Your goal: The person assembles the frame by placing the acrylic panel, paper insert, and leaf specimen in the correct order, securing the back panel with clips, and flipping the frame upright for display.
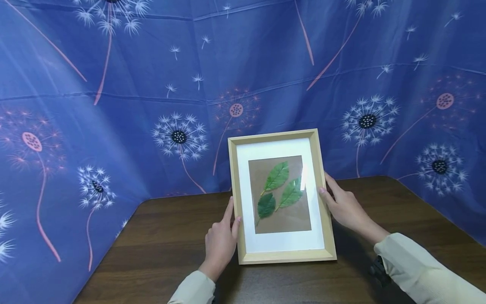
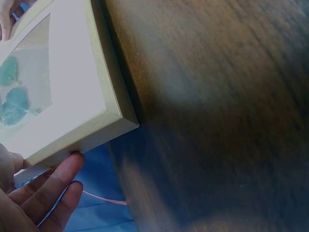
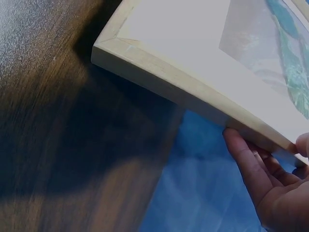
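A light wooden picture frame [image 1: 282,258] with a white mat stands tilted over the table in the head view. Behind its glass, several green leaves [image 1: 291,193] lie on a brown backing. At the frame's left side my left hand [image 1: 220,241] grips the edge, thumb on the front and fingers along the side. My right hand [image 1: 349,209] holds the opposite side a little higher, its thumb on the front edge. Both wrist views show fingertips against the frame's outer side; the back of the frame is hidden.
A dark brown wooden table [image 1: 159,240] spreads under the frame. Blue cloth [image 1: 265,55] printed with dandelions hangs behind it and along both sides. Pale sleeves cover both forearms, and a dark band [image 1: 379,270] shows at the right wrist.
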The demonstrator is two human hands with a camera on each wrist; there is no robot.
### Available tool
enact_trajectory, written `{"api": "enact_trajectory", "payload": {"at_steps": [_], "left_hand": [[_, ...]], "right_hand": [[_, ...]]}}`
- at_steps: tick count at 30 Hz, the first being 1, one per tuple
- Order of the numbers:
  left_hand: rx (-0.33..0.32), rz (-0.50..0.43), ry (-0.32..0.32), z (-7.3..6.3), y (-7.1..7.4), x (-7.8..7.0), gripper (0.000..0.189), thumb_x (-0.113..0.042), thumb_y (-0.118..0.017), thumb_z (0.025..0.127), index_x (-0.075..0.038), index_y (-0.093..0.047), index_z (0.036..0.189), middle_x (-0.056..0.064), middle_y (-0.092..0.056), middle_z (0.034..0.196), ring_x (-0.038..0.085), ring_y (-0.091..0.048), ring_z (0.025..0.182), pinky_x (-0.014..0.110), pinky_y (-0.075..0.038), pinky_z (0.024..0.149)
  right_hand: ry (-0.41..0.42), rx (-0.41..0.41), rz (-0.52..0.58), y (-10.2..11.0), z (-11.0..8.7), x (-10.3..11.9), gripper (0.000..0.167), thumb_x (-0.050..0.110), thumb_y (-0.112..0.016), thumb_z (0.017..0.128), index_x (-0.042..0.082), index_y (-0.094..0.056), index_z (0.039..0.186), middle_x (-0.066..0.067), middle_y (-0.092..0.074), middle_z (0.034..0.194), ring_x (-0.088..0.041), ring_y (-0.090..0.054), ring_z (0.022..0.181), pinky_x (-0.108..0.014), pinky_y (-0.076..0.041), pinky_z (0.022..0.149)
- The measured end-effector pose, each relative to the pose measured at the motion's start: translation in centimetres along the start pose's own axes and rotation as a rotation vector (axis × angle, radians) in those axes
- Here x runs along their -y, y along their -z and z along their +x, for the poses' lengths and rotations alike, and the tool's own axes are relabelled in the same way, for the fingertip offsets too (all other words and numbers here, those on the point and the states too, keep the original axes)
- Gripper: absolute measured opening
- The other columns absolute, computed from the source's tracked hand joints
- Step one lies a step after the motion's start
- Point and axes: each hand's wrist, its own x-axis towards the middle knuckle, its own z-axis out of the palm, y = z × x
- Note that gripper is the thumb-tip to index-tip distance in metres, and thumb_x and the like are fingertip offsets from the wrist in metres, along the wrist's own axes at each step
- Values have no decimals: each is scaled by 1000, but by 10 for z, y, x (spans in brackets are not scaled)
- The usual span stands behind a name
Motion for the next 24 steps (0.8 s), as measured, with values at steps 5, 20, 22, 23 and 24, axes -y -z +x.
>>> {"api": "enact_trajectory", "payload": {"at_steps": [5,20,22,23,24], "left_hand": [[5,-20,-2,-1,1,-1,60,-26,-62,103,-21,-39,158,-2,-39,51,13,-38,46,32,-35,42],[42,-15,10,0,8,4,59,-30,-59,104,-21,-39,158,-4,-35,49,10,-32,45,28,-29,42],[44,-20,10,1,12,6,57,-31,-59,104,-20,-41,157,-5,-34,50,9,-30,44,27,-27,42],[45,-22,9,1,13,6,56,-31,-58,105,-20,-42,157,-5,-35,50,9,-29,45,27,-27,42],[45,-22,9,2,15,7,55,-32,-58,105,-19,-43,156,-6,-37,51,9,-30,45,27,-27,42]], "right_hand": [[-11,3,23,0,-1,1,64,29,-41,111,7,-11,163,-41,-54,131,-44,-69,98,-54,-61,70],[-4,58,-4,12,-6,5,68,36,-43,111,8,-10,164,-33,-64,116,-30,-68,82,-46,-57,67],[15,50,-54,15,-7,3,68,37,-43,111,6,-14,163,-33,-63,122,-39,-68,91,-55,-55,78],[21,49,-66,17,-8,1,67,36,-43,111,5,-15,163,-33,-61,126,-43,-67,96,-58,-54,82],[31,43,-86,19,-9,-1,66,36,-43,111,4,-17,162,-35,-55,135,-50,-63,108,-64,-50,89]]}}
